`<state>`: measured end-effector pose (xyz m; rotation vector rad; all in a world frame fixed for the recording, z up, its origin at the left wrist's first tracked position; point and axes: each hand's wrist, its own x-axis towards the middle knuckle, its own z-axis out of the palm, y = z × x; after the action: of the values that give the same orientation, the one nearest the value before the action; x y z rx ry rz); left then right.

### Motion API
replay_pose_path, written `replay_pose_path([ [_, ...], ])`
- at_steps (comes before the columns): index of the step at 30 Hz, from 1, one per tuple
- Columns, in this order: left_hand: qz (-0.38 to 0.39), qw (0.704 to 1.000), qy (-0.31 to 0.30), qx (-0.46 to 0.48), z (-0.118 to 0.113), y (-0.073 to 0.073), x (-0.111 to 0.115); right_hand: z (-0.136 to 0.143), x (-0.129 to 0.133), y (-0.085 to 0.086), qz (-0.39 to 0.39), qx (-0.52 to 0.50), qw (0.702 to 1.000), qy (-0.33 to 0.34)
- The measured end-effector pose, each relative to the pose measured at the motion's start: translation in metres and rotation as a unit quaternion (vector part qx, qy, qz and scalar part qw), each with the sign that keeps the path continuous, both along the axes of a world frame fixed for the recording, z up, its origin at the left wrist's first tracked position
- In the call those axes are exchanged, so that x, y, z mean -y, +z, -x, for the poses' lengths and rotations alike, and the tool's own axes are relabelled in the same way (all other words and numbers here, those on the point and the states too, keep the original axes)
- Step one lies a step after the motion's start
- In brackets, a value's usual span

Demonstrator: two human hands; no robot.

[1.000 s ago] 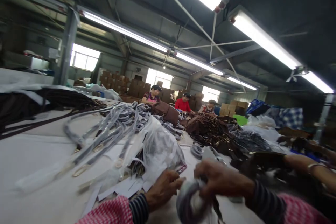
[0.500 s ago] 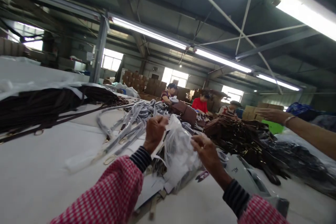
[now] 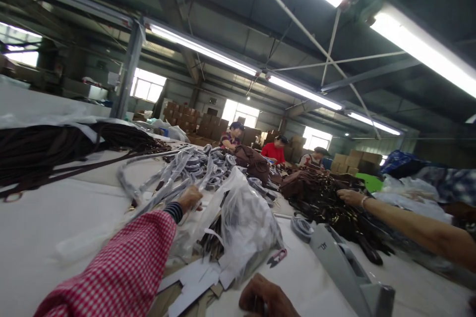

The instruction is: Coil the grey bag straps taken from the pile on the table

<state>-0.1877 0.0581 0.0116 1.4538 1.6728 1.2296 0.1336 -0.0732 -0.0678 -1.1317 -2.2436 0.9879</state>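
My left hand (image 3: 190, 199), fingers bent, is at the left edge of a clear plastic bag (image 3: 247, 213), beside grey wrapped straps (image 3: 201, 166); what its fingers hold, if anything, is too small to make out. At the bottom edge my right hand (image 3: 266, 297) has curled fingers, partly cut off by the frame, and its grip is hidden. White and tan paper pieces (image 3: 197, 277) lie between the hands, under the bag. Small pink-handled snips (image 3: 277, 257) rest on the white table (image 3: 55, 213), above my right hand.
Dark straps (image 3: 48, 146) are heaped at left. Another person's hand (image 3: 351, 197) reaches into a brown pile (image 3: 320, 190) at right. A grey device (image 3: 340, 262) stands near a grey coil (image 3: 301, 227). Several people sit beyond the piles.
My left hand has moved left and down. My right hand has dropped to the bottom edge, away from the bag. The other person's hand has lowered onto the brown pile.
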Motion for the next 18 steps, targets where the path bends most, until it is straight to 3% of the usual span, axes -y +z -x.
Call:
replay_pose_path([
  [3, -0.007, 0.996, -0.026, 0.089, 0.001, 0.034, 0.011, 0.003, 0.007, 0.009, 0.02, -0.031, 0.999, -0.036],
  [5, -0.048, 0.988, -0.052, 0.135, -0.01, 0.052, 0.034, 0.011, 0.008, 0.016, 0.053, -0.075, 0.994, -0.056],
  [8, -0.098, 0.973, -0.119, 0.172, -0.049, 0.058, 0.09, 0.034, 0.004, 0.039, 0.183, -0.213, 0.959, -0.044],
  [11, -0.074, 0.938, -0.272, 0.204, -0.099, 0.034, 0.157, 0.059, 0.0, 0.071, 0.294, -0.403, 0.867, -0.021],
  [13, -0.053, 0.937, -0.3, 0.172, -0.122, 0.008, 0.192, 0.066, 0.001, 0.091, 0.311, -0.468, 0.826, -0.042],
  [15, -0.037, 0.925, -0.343, 0.162, -0.132, -0.018, 0.213, 0.062, 0.007, 0.104, 0.296, -0.478, 0.823, -0.078],
  [18, -0.002, 0.883, -0.423, 0.206, -0.132, -0.046, 0.222, 0.036, 0.026, 0.114, 0.246, -0.458, 0.848, -0.105],
])
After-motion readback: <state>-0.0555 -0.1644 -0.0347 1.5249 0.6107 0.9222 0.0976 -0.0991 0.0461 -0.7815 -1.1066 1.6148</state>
